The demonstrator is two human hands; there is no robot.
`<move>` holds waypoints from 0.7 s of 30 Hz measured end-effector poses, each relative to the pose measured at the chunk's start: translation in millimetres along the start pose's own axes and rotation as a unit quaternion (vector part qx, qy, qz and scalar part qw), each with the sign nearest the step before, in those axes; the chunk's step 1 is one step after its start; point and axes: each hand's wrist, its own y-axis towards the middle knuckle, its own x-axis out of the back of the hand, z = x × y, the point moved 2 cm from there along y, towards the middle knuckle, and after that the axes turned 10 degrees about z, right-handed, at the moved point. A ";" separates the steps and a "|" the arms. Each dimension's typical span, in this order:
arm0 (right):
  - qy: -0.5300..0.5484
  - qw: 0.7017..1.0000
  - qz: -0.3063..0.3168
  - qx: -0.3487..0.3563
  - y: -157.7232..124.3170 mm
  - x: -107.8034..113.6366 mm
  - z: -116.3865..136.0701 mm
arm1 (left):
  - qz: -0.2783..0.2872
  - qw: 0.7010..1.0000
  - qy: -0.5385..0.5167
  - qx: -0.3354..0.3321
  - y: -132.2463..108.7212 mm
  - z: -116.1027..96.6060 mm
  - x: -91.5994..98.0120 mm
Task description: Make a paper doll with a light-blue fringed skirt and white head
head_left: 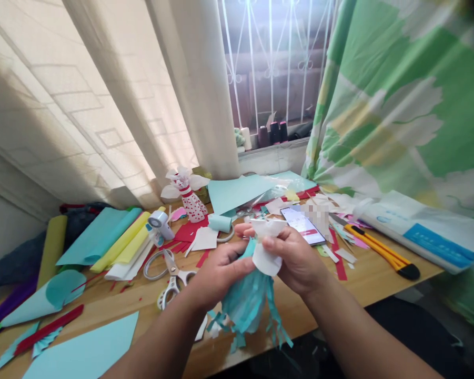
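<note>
Low over the table's front edge, my left hand (234, 266) is closed around a bundle of turquoise fringed paper (245, 300), its cut strips hanging down. My right hand (295, 258) pinches a white paper piece (267, 259) between thumb and fingers, against the top of the bundle. This white piece flares at the top and has a rounded lower end. My left thumb lies beside its lower edge. Scissors (175, 276) and a roll of tape (158, 265) lie left of my left hand. A phone (304, 226) rests beyond my right hand.
A yellow utility knife (382, 251) and a white-and-blue package (426, 226) lie at the right. Paper rolls (122, 237), a light-blue paper cone (43, 300) and a blue sheet (90, 350) occupy the left. A dotted paper figure (191, 202) stands at the back among scraps.
</note>
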 end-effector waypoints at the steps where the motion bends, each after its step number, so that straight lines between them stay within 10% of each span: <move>1: 0.003 1.000 0.004 0.005 0.3 0.4 -0.4 | -0.006 0.999 -0.031 0.002 -0.1 1.2 0.5; 7: -0.006 1.000 0.020 0.022 0.7 3.7 -3.7 | -0.066 0.990 -0.114 0.039 3.1 6.4 2.2; 21: -0.069 0.997 0.028 -0.005 -0.5 8.1 -14.2 | 0.031 0.937 -0.348 0.025 14.8 19.9 -3.0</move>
